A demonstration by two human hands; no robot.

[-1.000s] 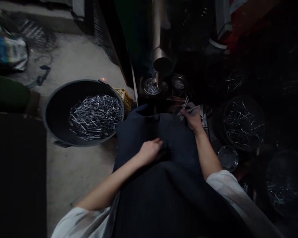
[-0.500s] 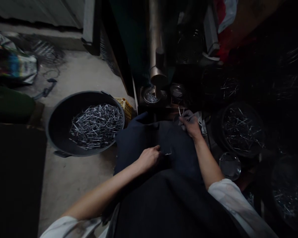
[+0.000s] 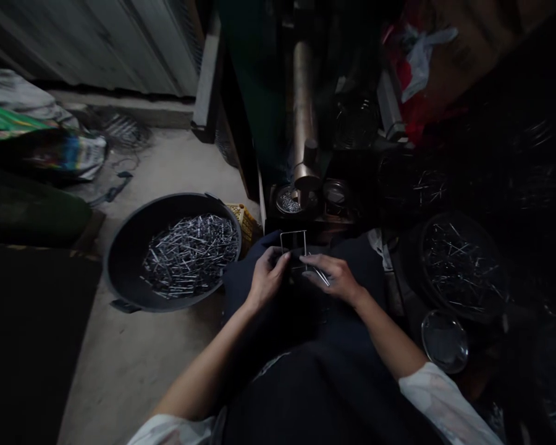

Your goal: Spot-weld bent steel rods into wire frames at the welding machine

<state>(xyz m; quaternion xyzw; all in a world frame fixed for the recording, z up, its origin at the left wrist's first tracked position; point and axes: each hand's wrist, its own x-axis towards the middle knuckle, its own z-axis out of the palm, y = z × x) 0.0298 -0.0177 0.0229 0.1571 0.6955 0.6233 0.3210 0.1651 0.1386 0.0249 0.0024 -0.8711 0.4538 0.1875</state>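
A thin metal wire frame (image 3: 293, 232), roughly square, stands upright between my hands above my dark-clothed lap. Its left side is pinched between the thumb and fingers of my left hand (image 3: 267, 275). My right hand (image 3: 334, 277) grips its right side and also has a few thin metal rods (image 3: 322, 276) tucked in the fingers. Just beyond the hands is a machine with a thick metal cylinder (image 3: 304, 123), and below it a small round dish (image 3: 288, 201) full of tiny metal parts.
To the left, a big black basin (image 3: 120, 278) holds a heap of metal pieces, with a yellow crate (image 3: 243, 224) behind it. On the right are a dark tub (image 3: 412, 259) of wire pieces and a round clear container (image 3: 445, 341). Bags (image 3: 69, 151) lie at the upper left.
My hands have come together, my left up from the lap and my right inward and down. The wire frame is now between them. The view has shifted, so the surroundings sit lower and further right.
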